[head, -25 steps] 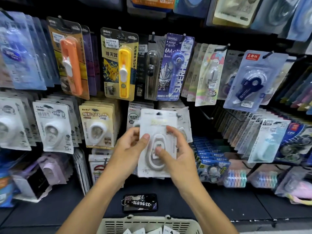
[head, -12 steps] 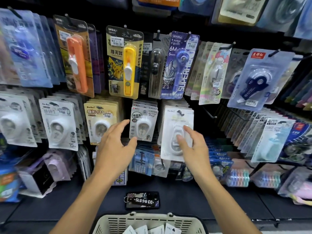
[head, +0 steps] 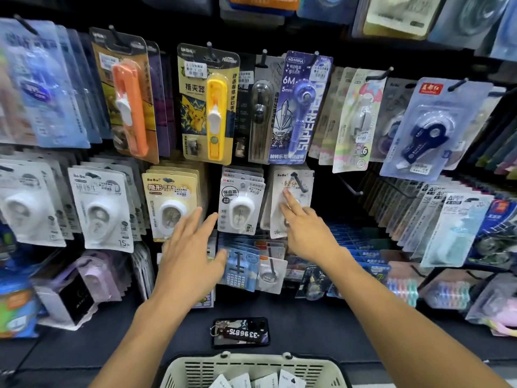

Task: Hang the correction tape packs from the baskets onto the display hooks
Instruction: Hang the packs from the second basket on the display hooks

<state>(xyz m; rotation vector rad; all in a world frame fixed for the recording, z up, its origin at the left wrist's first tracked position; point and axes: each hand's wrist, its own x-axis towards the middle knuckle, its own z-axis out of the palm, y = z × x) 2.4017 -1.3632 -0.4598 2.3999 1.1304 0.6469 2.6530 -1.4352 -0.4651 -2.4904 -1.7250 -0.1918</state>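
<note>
White carded correction tape pack [head: 292, 204] hangs on hook; right hand [head: 305, 231], fingers straight, touches it from 6 o'clock; left hand [head: 190, 247] spread, empty.

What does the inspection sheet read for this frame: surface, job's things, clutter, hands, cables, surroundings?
Surface: dark shelf below the hanging display.
Job's things: white correction tape pack hangs on a black hook; more packs lie in the beige basket at the bottom edge.
Clutter: phone with a numbered key tag lies on the shelf.
Hands: right hand has straight fingers touching the hung pack; left hand is spread open, holding nothing, in front of the neighbouring packs.
Cables: nothing seen.
Surroundings: rows of hooks full of stationery, including a yellow clip pusher pack and a blue tape dispenser pack.
</note>
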